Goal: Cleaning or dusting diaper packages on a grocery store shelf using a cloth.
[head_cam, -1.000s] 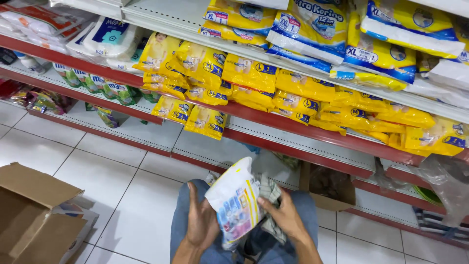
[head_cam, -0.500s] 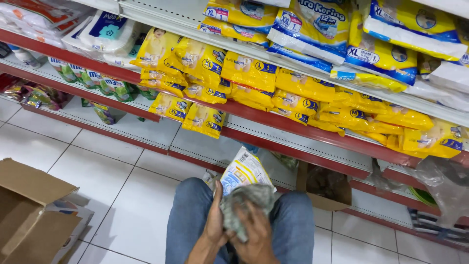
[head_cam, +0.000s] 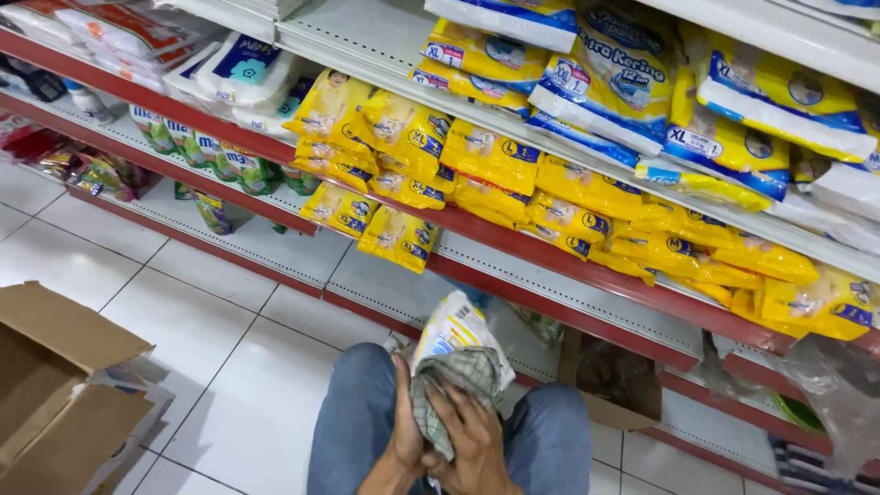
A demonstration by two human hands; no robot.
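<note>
At six o'clock, low in the view, the person's two hands meet over jeans-clad knees [head_cam: 353, 412]. The right hand [head_cam: 472, 440] lies with fingers [head_cam: 458, 403] spread flat over a grey checked cloth [head_cam: 458, 380], pressing it against a white pack [head_cam: 449, 330] with yellow and blue print. The left hand [head_cam: 403, 431] closes around the pack's lower edge from the nine o'clock side, fingers curled behind it. The pack stands tilted, its top leaning toward twelve o'clock. At eight o'clock an open cardboard box [head_cam: 55, 367] sits on the white tiled floor [head_cam: 229, 367]. Further out, at twelve o'clock, runs the bare bottom shelf [head_cam: 385, 284] with a red edge. Above it, yellow packs [head_cam: 495, 156] crowd the next shelf, and green packets [head_cam: 192, 151] stand at ten o'clock.
</note>
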